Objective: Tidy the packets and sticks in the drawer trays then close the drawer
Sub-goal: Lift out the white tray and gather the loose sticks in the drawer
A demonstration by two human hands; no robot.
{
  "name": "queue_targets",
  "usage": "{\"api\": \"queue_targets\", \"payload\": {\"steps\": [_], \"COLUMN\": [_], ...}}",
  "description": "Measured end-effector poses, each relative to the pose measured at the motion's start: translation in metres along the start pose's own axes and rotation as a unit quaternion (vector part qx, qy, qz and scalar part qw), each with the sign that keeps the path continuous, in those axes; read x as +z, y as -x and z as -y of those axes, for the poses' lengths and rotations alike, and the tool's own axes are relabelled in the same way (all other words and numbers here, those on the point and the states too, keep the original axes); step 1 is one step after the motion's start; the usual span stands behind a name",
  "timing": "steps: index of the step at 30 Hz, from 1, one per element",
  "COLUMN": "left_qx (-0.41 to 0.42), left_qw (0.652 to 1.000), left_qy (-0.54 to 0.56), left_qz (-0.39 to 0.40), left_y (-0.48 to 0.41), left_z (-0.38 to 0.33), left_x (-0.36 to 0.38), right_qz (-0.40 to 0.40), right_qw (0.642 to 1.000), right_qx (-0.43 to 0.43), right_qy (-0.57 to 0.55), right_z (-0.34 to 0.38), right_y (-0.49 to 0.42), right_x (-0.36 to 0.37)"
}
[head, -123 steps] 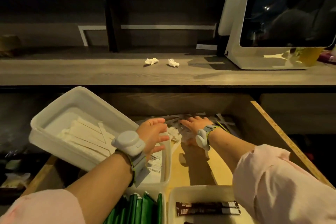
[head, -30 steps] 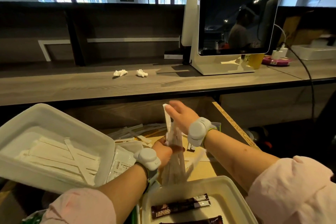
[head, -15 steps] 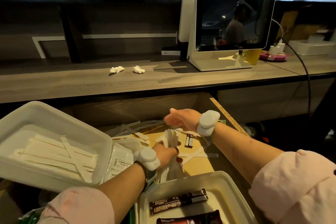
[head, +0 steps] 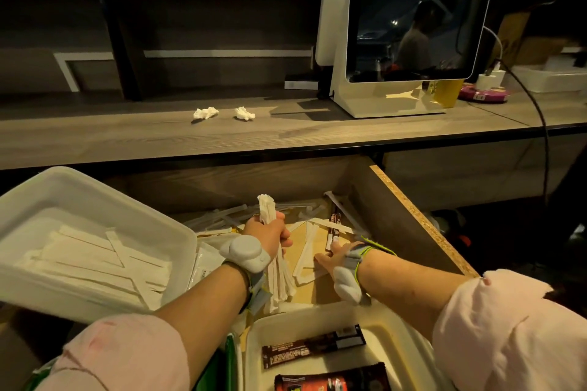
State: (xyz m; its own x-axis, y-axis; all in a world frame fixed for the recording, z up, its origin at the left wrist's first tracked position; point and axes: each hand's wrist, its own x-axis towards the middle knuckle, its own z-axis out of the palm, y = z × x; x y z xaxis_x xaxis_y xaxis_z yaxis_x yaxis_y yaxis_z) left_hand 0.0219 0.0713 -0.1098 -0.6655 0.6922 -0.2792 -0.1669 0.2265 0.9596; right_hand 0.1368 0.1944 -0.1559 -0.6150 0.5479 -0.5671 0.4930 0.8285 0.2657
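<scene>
The left hand (head: 270,236) has its fingers wrapped tight round a bundle of paper-wrapped sticks (head: 266,205). It holds the bundle nearly upright above the floor of the open drawer (head: 413,219), with the ends fanning out below the fist.

The right hand (head: 341,259) lies low on the drawer floor. Its fingers (head: 333,246) are fairly straight and spread, and they grip nothing that shows.

The loose white sticks (head: 307,246) lie flat just to the left of those fingers, between the two hands. Their long axes run from near to far and lean a little towards the back left corner. A brown stick packet (head: 334,228) lies just beyond the fingertips, pointing much the same way; whether a fingertip touches it I cannot tell.

So the right hand is the nearer one. It would probably have to take the sticks across their width, from the right side, then carry them left to join the bundle.

The bundle's likely home is the tilted white tray (head: 95,194) on the far left, which already holds white sticks (head: 95,251). That tray is beside the left arm and well away from the right hand.
</scene>
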Motion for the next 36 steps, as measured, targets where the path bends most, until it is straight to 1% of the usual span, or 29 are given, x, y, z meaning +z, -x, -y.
{"api": "queue_targets", "payload": {"steps": [1,3,5,7,10,15,20,22,23,24,25,26,27,28,29,31,33,34,36], "left_qx": [0.000,0.003,0.005,0.009,0.014,0.019,0.030,0.042,0.048,0.050,0.049,0.047,0.048,0.050,0.049,0.039,-0.005,-0.026,-0.042], "left_qw": [1.000,1.000,1.000,1.000,0.999,0.999,0.999,0.998,0.998,0.998,0.997,0.996,0.994,0.991,0.989,0.987,0.988,0.988,0.987], "left_qy": [0.002,0.005,0.002,0.007,0.008,0.002,-0.001,-0.002,-0.009,-0.023,-0.044,-0.072,-0.100,-0.122,-0.136,-0.151,-0.152,-0.149,-0.155], "left_qz": [0.001,-0.001,-0.010,-0.021,-0.038,-0.040,-0.044,-0.047,-0.045,-0.042,-0.035,-0.025,-0.015,-0.003,0.010,0.036,0.028,0.013,-0.011], "left_y": [-0.001,-0.003,-0.005,-0.008,-0.011,-0.004,-0.003,-0.003,-0.003,-0.003,-0.003,-0.003,-0.004,-0.002,0.000,0.003,0.004,0.004,0.006], "left_z": [0.000,-0.001,-0.002,-0.004,-0.003,-0.003,-0.007,-0.008,-0.007,-0.006,-0.004,-0.002,0.000,0.001,0.002,0.003,0.002,0.000,-0.003], "left_x": [-0.001,-0.002,-0.003,-0.004,-0.006,-0.005,-0.009,-0.013,-0.015,-0.017,-0.018,-0.019,-0.019,-0.018,-0.015,-0.011,-0.009,-0.009,-0.012], "right_qz": [0.001,-0.002,-0.033,-0.053,-0.036,-0.009,-0.030,-0.044,-0.053,-0.061,-0.058,-0.044,-0.038,-0.046,-0.060,-0.083,-0.102,-0.103,-0.088], "right_qw": [1.000,1.000,0.998,0.994,0.989,0.992,0.995,0.992,0.987,0.976,0.948,0.900,0.847,0.813,0.800,0.792,0.784,0.785,0.811], "right_qx": [0.004,-0.015,-0.024,-0.021,-0.035,-0.047,-0.032,-0.021,-0.012,-0.008,-0.012,-0.029,-0.052,-0.074,-0.092,-0.119,-0.143,-0.153,-0.150], "right_qy": [-0.014,-0.019,-0.043,-0.089,-0.141,-0.113,-0.087,-0.116,-0.150,-0.211,-0.312,-0.432,-0.527,-0.576,-0.590,-0.593,-0.596,-0.591,-0.558], "right_z": [0.004,0.006,0.004,-0.001,-0.002,0.003,0.007,0.004,0.001,-0.003,-0.008,-0.010,-0.008,-0.006,-0.001,0.014,0.027,0.031,0.033], "right_y": [0.004,0.010,0.016,0.018,0.026,0.023,0.017,0.016,0.019,0.022,0.025,0.029,0.036,0.041,0.044,0.045,0.045,0.045,0.046], "right_x": [0.000,-0.006,-0.013,-0.016,-0.020,-0.018,-0.012,-0.014,-0.017,-0.021,-0.025,-0.027,-0.031,-0.034,-0.034,-0.035,-0.039,-0.041,-0.044]}}
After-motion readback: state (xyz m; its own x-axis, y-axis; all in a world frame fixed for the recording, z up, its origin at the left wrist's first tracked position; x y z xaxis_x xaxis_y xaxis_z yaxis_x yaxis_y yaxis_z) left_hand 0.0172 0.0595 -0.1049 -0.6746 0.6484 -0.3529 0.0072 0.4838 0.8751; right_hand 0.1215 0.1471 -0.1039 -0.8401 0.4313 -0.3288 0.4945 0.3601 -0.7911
